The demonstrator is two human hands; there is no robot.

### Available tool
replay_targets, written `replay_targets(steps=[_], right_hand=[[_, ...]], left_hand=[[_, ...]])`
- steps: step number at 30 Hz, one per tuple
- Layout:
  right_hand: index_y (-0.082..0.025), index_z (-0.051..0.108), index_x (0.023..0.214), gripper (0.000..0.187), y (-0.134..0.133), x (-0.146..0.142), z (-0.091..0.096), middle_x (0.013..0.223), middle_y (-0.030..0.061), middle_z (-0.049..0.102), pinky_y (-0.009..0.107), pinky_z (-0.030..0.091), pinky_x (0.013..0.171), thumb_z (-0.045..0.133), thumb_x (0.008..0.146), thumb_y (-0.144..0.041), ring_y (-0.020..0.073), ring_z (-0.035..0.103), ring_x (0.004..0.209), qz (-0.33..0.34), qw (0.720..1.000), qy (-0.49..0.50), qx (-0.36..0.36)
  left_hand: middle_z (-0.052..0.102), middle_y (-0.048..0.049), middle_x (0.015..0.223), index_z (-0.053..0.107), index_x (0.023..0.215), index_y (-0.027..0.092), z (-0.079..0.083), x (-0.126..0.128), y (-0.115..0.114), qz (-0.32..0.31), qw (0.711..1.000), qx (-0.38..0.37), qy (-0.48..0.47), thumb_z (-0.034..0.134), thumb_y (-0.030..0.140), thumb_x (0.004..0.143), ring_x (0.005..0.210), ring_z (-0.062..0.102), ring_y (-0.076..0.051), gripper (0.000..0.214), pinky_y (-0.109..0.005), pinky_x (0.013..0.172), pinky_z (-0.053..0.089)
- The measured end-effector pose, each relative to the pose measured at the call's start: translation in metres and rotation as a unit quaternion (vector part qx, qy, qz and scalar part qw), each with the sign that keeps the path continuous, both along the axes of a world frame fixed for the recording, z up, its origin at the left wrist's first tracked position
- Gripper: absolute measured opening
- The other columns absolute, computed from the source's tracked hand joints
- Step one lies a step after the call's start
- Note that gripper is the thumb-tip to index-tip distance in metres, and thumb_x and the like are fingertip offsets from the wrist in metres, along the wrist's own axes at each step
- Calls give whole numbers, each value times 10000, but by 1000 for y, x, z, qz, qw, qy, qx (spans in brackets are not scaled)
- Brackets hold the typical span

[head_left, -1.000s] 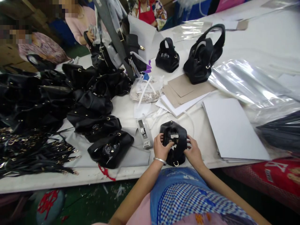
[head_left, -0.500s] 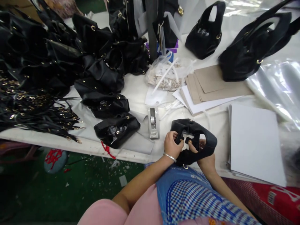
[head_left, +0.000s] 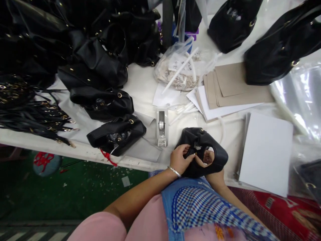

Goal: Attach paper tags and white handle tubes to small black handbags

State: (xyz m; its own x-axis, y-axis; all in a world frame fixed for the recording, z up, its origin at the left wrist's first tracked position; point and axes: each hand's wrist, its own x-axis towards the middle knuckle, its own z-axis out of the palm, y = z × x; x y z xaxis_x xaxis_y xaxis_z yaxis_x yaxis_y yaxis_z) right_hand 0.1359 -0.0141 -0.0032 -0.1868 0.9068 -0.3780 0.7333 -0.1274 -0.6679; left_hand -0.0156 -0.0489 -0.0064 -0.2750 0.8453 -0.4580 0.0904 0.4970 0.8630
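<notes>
A small black handbag (head_left: 215, 144) rests at the table's front edge, against my apron, its opening facing up. My left hand (head_left: 181, 159) is closed on the left side of the bag's mouth, thumb and fingers pinching near a small gold-coloured fastener. My right hand (head_left: 207, 159) reaches through the handle loop, its fingers closed on the other side of the same fastening; the handle partly covers it. Left of the bag lies a clear tape dispenser (head_left: 162, 129). Farther left sits another black handbag (head_left: 117, 135) with clear plastic stuffing in its mouth.
Piled black bags (head_left: 100, 57) and straps with gold clips (head_left: 50, 113) fill the left side. A plastic bag of small parts (head_left: 175, 72) lies behind, beside brown card sheets (head_left: 232, 82). A stack of white sheets (head_left: 267, 152) is at right. More black bags (head_left: 268, 53) stand at the back right.
My hands have drawn together at the bag's mouth; the gap showing pale stuffing between them has narrowed. The camera view has moved closer and tilted down.
</notes>
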Motion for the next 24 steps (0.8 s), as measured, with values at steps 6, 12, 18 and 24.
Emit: replay_targets(steps=[6, 12, 18, 24], right_hand=[[-207, 655, 975, 371, -3, 12, 5, 916, 68, 715, 373, 545, 724, 623, 745, -498, 281, 662, 861, -3, 999, 12, -36], [-205, 651, 999, 383, -3, 17, -5, 906, 68, 720, 399, 548, 742, 648, 728, -476, 298, 661, 885, -10, 999, 15, -38], [-216, 659, 920, 334, -5, 19, -5, 868, 64, 719, 388, 550, 715, 665, 712, -477, 292, 671, 834, -4, 1000, 8, -25], [-211, 644, 882, 327, -4, 13, -5, 815, 64, 713, 380, 545, 694, 665, 712, -490, 264, 669, 764, -15, 999, 36, -27]], left_hand=[[666, -68, 985, 626, 1017, 174, -5, -5, -1, 27, 994, -19, -101, 676, 152, 718, 897, 637, -158, 304, -307, 842, 547], [682, -78, 902, 635, 949, 135, -17, -2, 0, 100, 978, -60, -175, 704, 123, 684, 832, 646, -152, 274, -321, 832, 543], [681, -86, 900, 639, 910, 119, -16, -2, 2, 138, 966, -66, -211, 695, 81, 672, 816, 641, -145, 248, -327, 847, 526], [679, -82, 903, 635, 920, 123, -19, 2, 1, 140, 964, -54, -218, 691, 93, 678, 815, 640, -138, 250, -320, 854, 523]])
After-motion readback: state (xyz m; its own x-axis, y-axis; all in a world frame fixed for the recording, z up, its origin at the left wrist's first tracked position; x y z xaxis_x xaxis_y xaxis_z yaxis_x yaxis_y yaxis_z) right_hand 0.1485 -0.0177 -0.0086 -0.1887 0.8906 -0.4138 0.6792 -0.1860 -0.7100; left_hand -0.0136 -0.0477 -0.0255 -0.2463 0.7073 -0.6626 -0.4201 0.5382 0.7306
